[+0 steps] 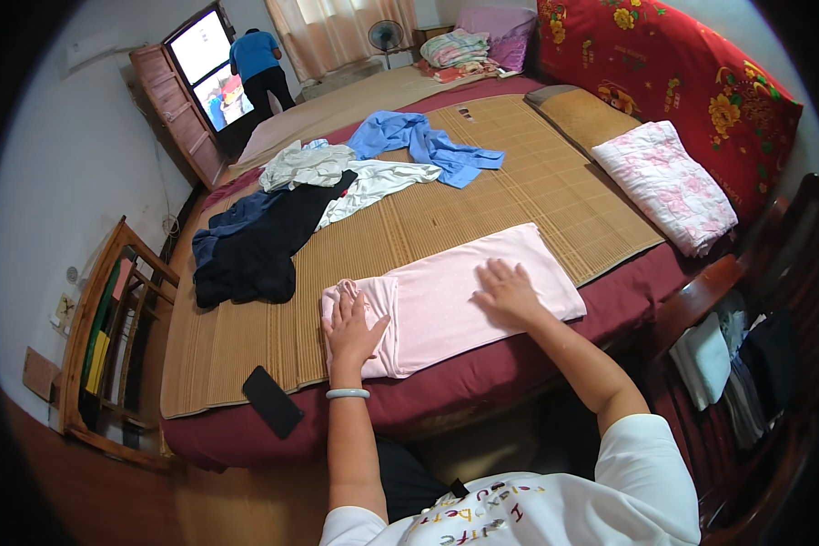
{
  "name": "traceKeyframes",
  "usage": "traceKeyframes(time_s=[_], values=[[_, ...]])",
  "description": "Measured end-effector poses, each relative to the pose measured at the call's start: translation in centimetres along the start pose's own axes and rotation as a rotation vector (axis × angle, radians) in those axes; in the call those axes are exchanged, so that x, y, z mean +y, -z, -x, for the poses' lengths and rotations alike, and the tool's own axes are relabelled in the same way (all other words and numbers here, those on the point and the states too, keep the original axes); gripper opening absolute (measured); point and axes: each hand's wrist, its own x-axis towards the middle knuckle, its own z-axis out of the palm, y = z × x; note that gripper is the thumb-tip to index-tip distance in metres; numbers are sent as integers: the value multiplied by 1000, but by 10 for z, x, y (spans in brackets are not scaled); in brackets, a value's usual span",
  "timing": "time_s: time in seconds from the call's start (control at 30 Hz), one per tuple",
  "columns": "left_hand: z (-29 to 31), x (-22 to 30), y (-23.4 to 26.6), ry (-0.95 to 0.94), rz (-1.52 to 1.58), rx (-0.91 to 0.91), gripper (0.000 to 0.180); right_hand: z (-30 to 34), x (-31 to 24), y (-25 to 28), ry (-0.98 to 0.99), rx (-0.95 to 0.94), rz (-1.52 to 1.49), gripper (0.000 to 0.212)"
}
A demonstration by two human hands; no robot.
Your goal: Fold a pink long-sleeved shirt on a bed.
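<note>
Rested the left hand [355, 329] flat, with fingers spread, on the bunched left end of the folded pink cloth [455, 300]! Rested the right hand [508, 293] farther along it, also open, grasping nothing with either one. Had the cloth lying at the near edge of the bed, partly on the straw mat [519, 200], partly over the dark red sheet [464, 391]. Had a black phone [272, 403] to the left, and rumpled clothes [264, 241] beyond.

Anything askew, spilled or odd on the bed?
The black phone lies slanted across the border of the bamboo mat, near the edge of the bed; it might get knocked off. The pink garment is bunched at its left end. No visible spill.
</note>
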Motion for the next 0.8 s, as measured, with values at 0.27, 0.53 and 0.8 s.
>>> traceKeyframes(time_s=[0.27, 0.53, 0.8], values=[[-1, 1, 2, -4, -1, -3, 87, 17, 92, 28, -223, 276, -4, 45], [-4, 2, 1, 10, -2, 7, 88, 37, 99, 70, -616, 13, -86, 42], [0, 5, 8, -6, 6, 15, 85, 22, 108, 68, -504, 31, -294, 40]])
